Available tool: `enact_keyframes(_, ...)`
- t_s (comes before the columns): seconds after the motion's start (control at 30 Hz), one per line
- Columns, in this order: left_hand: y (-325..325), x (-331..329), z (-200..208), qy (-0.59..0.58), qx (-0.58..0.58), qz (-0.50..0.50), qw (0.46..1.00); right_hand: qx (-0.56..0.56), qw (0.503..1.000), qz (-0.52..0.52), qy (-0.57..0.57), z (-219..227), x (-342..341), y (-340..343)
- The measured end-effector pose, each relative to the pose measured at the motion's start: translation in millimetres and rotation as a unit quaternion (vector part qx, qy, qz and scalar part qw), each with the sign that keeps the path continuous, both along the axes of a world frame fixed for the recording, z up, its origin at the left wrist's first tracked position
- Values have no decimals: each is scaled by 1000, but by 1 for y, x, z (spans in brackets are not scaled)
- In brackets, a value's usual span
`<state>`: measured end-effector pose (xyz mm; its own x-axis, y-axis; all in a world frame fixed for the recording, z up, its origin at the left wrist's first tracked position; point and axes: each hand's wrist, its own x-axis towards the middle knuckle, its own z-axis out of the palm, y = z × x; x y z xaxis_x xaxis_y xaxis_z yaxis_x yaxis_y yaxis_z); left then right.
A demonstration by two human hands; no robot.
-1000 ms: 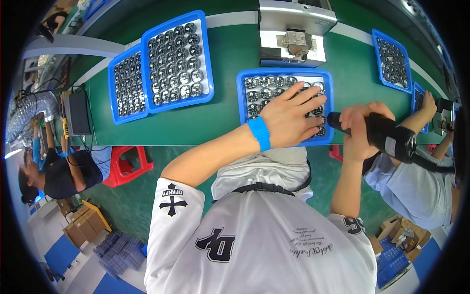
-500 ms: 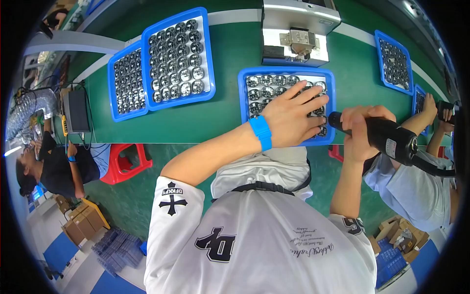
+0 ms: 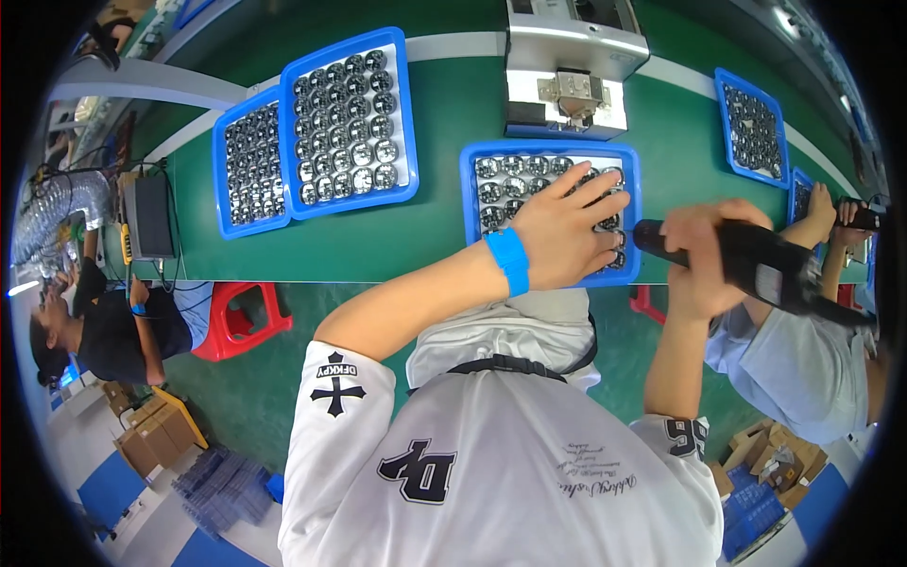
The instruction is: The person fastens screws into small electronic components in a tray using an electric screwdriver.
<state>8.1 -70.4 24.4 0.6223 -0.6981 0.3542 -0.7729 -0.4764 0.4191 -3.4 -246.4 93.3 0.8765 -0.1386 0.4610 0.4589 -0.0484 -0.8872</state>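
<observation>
My left hand (image 3: 574, 231), with a blue band at the wrist, lies spread over the blue tray (image 3: 468, 203) in front of me. Under and around its fingers are rows of shiny, dark round parts (image 3: 513, 164); the palm hides several of them. My right hand (image 3: 704, 260) is wrapped round a thick black corded hand tool (image 3: 756, 265), whose exact kind I cannot make out. The tool's narrower round end points left, at the tray's right rim. Whether it touches the rim I cannot tell.
Behind the tray stands a metal machine (image 3: 567, 85). Two filled blue trays (image 3: 409, 123) overlap at the left, and another blue tray (image 3: 782, 142) is at the far right. People sit at both sides, a person's arm (image 3: 811, 222) at right. A red stool (image 3: 219, 321) stands left.
The whole view has shifted slightly. The black tool has tilted a little in my right hand, its cord end swinging. My left hand stays spread over the tray.
</observation>
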Motion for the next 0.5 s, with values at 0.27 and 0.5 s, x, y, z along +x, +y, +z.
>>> enact_keyframes(0.27,3,-2,1,36,-32,-23,999,164,980,90,-73,59,77,51)
enact_keyframes(0.5,27,-20,20,90,-101,24,991,71,993,40,-87,47,119,79)
